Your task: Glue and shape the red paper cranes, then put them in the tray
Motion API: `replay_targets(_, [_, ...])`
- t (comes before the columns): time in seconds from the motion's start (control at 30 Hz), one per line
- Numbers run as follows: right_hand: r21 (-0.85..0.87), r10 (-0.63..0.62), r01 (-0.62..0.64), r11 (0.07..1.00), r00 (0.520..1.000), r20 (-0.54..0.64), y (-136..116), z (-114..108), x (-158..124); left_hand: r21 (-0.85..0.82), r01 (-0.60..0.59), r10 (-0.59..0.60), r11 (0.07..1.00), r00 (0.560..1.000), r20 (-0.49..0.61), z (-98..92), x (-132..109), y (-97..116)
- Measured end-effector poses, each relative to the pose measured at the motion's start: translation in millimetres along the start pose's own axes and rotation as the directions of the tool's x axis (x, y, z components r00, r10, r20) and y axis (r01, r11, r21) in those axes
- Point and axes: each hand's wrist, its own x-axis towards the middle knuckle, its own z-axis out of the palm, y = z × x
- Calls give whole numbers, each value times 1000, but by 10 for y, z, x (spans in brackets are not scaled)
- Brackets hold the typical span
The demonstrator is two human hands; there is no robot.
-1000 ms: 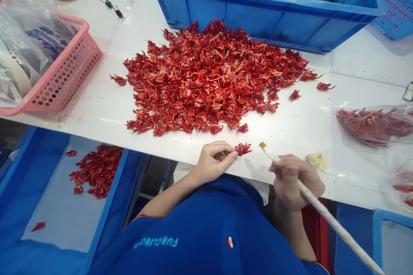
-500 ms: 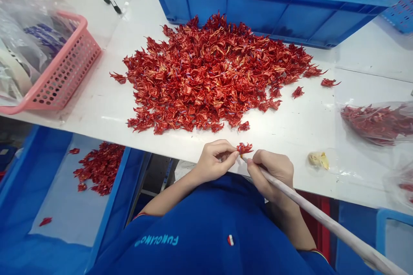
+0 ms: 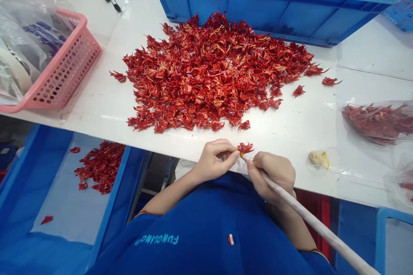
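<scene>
Nice tight pinch on that little red folded piece, held just over the desk near edge.
Your left hand has its fingers pressed on it; your right hand wraps the white stick, tip touching underneath, so go gently.

I'm looking through one camera worn on the person's head, pitched forward and down, so their blue shirt fills the bottom edge at 6 o'clock. Their left hand and right hand sit close to the lens, just above it, while the white worktable runs out to a blue plastic crate at 12 o'clock.
</scene>
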Motion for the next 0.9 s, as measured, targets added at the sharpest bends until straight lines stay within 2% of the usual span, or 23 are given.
replay_targets(0.07, [2, 2, -2, 1000, 1000, -22, 2, 3, 2, 4, 6, -6, 1000, 1000, 3, 0, -1, 0])
replay_targets(0.37, [-13, 30, -30, 999, 999, 17, 2, -9, 9, 19, 29, -29, 999, 999, 15, -7, 8, 15])
replay_targets(0.47, [-9, 41, -41, 999, 999, -20, -7, -5, 4, 11, 42, -42, 999, 999, 13, -13, 10, 14])
replay_targets(0.6, [35, 64, -65, 997, 998, 23, -39, -18, -32, -22, 78, -78, 997, 997, 14, -24, 19, 20])
replay_targets(0.7, [100, 126, -118, 988, 989, -77, -79, -33, -78, -96, 140, -137, 985, 990, 40, -35, 32, 33])
replay_targets(0.8, [90, 141, -126, 988, 972, -189, -106, -33, -103, -146, 184, -175, 972, 982, 74, -42, 42, 45])
replay_targets(0.9, [61, 122, -113, 992, 975, -184, -103, -17, -83, -150, 198, -186, 969, 979, 87, -37, 40, 42])
